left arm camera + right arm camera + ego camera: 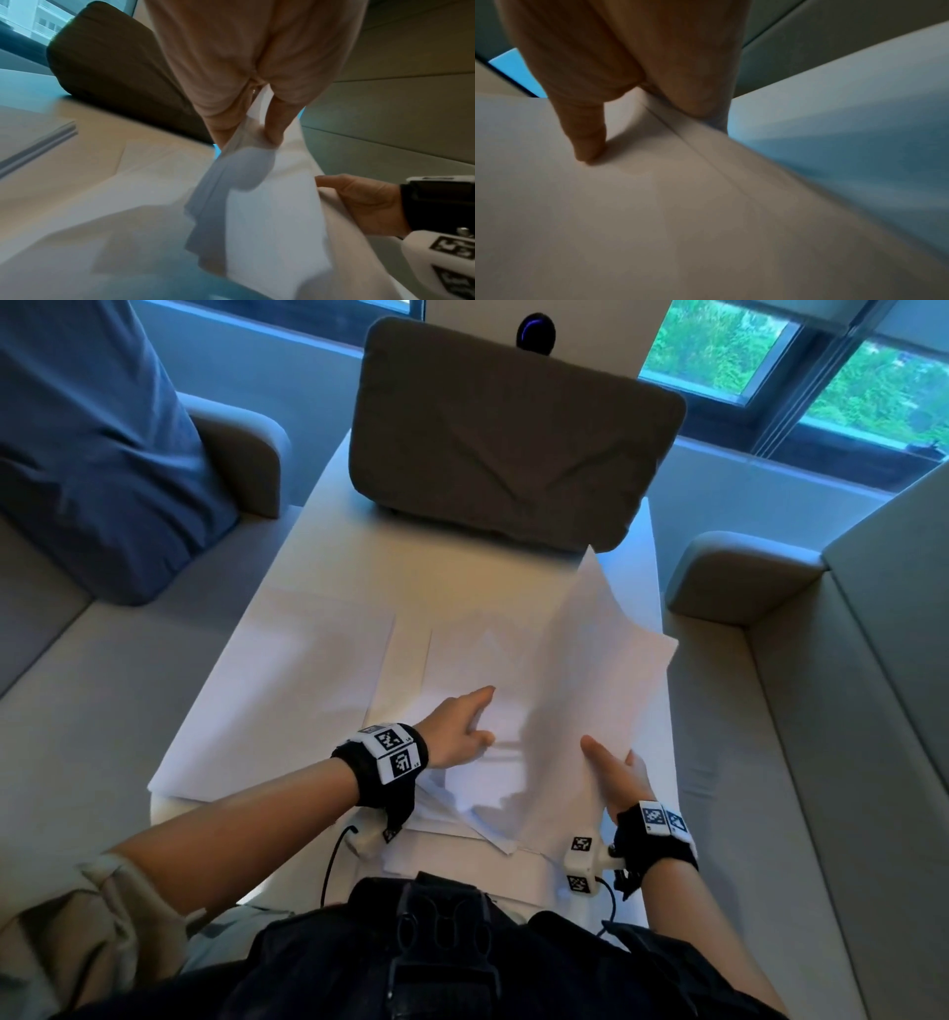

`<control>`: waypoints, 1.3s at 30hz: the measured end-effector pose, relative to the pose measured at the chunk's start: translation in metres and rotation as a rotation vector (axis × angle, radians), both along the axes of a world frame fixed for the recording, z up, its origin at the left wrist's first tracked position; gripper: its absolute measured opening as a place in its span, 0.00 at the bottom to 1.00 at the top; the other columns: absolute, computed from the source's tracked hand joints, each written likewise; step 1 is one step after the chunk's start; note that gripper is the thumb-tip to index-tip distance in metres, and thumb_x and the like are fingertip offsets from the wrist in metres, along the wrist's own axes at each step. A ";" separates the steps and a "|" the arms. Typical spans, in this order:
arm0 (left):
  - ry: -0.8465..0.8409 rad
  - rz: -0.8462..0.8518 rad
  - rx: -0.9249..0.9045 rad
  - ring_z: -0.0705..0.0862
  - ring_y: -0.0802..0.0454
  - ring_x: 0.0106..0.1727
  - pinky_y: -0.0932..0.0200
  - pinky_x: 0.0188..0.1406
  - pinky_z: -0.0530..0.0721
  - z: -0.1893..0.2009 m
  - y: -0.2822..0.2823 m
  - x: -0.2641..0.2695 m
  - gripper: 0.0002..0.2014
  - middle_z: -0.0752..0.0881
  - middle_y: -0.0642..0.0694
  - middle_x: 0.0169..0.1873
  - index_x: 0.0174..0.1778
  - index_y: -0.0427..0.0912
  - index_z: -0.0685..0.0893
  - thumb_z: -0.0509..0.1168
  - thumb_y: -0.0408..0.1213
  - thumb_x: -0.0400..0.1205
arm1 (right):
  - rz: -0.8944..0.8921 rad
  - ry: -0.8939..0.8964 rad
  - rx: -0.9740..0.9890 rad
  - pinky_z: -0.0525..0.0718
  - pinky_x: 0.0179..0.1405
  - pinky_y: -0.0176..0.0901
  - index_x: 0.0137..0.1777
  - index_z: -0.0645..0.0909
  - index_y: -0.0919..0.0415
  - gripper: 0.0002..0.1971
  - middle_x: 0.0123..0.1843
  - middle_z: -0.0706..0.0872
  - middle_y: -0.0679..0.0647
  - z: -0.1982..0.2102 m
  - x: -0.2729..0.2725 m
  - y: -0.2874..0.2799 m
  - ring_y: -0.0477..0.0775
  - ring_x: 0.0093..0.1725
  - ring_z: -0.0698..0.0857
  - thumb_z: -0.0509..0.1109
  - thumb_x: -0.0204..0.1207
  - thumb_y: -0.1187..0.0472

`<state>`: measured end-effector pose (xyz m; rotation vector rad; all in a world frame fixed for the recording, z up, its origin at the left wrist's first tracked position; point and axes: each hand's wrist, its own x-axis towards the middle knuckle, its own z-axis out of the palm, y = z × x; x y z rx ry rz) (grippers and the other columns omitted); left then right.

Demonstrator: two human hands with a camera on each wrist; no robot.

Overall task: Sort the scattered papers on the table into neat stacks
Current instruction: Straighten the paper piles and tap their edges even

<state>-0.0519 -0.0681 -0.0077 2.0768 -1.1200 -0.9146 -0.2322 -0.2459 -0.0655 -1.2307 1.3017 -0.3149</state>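
White papers cover the white table (462, 557). A neat stack (298, 680) (33, 138) lies at the left. Loose overlapping sheets (462, 654) fill the middle and near edge. My right hand (616, 773) (628, 60) (359, 199) grips a bundle of sheets (601, 660) (654, 203) tilted up off the table at the right, thumb on the front, fingers hidden behind. My left hand (462, 726) (231, 71) reaches in at the foot of that bundle. In the left wrist view it pinches a sheet's edge (246, 130) between thumb and finger.
A brown cushion (513, 433) (115, 71) lies across the far end of the table, with a dark round device (536, 331) behind it. Beige sofas (770, 762) flank the table on both sides. A blue cushion (92, 444) sits on the left one.
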 end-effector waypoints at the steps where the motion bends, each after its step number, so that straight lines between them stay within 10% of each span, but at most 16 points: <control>1: -0.010 0.013 0.022 0.79 0.35 0.56 0.52 0.50 0.76 -0.002 0.001 0.003 0.26 0.81 0.31 0.53 0.74 0.30 0.64 0.63 0.36 0.83 | -0.010 0.004 0.002 0.86 0.56 0.60 0.64 0.77 0.62 0.36 0.54 0.88 0.58 -0.002 -0.002 -0.002 0.62 0.52 0.88 0.83 0.59 0.46; 5: -0.099 0.010 0.103 0.76 0.38 0.66 0.52 0.62 0.74 -0.026 0.009 0.015 0.21 0.77 0.37 0.64 0.68 0.35 0.73 0.63 0.42 0.82 | 0.003 0.024 -0.009 0.85 0.57 0.64 0.55 0.78 0.61 0.19 0.53 0.88 0.63 0.003 0.001 -0.003 0.65 0.51 0.88 0.80 0.67 0.62; 11: -0.223 0.078 0.273 0.64 0.43 0.77 0.56 0.76 0.62 -0.056 0.030 0.038 0.19 0.69 0.45 0.76 0.72 0.47 0.74 0.58 0.38 0.83 | 0.009 0.100 -0.048 0.81 0.62 0.56 0.67 0.74 0.71 0.23 0.60 0.84 0.67 0.002 0.005 0.004 0.66 0.57 0.84 0.73 0.72 0.73; 18: -0.123 0.255 0.193 0.80 0.41 0.61 0.55 0.58 0.80 -0.055 0.033 0.045 0.29 0.80 0.38 0.63 0.74 0.39 0.68 0.67 0.34 0.77 | -0.011 0.089 -0.042 0.81 0.62 0.57 0.68 0.75 0.70 0.23 0.61 0.83 0.68 -0.002 0.011 0.008 0.67 0.59 0.83 0.72 0.72 0.75; 28: -0.031 0.073 0.264 0.81 0.39 0.58 0.53 0.48 0.77 -0.046 0.026 0.011 0.38 0.79 0.39 0.57 0.73 0.36 0.60 0.74 0.40 0.73 | 0.156 0.059 -0.038 0.85 0.56 0.56 0.63 0.80 0.67 0.21 0.56 0.87 0.64 -0.004 0.031 0.017 0.64 0.52 0.86 0.75 0.69 0.72; 32: -0.028 0.107 0.141 0.73 0.43 0.72 0.55 0.67 0.71 -0.043 0.037 0.019 0.39 0.72 0.42 0.73 0.77 0.39 0.62 0.74 0.37 0.73 | 0.087 0.012 -0.043 0.85 0.59 0.57 0.64 0.78 0.66 0.25 0.61 0.86 0.64 -0.002 0.029 0.011 0.64 0.55 0.86 0.79 0.67 0.68; 37: 0.178 0.155 -0.142 0.82 0.68 0.55 0.61 0.61 0.76 -0.051 0.050 0.037 0.26 0.84 0.51 0.57 0.63 0.46 0.76 0.75 0.27 0.71 | -0.064 -0.108 0.014 0.78 0.68 0.59 0.82 0.55 0.58 0.61 0.75 0.72 0.59 0.006 0.024 -0.003 0.60 0.70 0.77 0.88 0.52 0.50; 39: 0.269 0.168 -0.201 0.82 0.72 0.55 0.67 0.61 0.77 -0.050 0.052 0.036 0.25 0.85 0.53 0.57 0.64 0.45 0.77 0.74 0.25 0.73 | -0.063 -0.168 -0.001 0.81 0.64 0.54 0.80 0.59 0.64 0.60 0.74 0.75 0.62 0.015 0.023 -0.005 0.59 0.66 0.81 0.88 0.50 0.48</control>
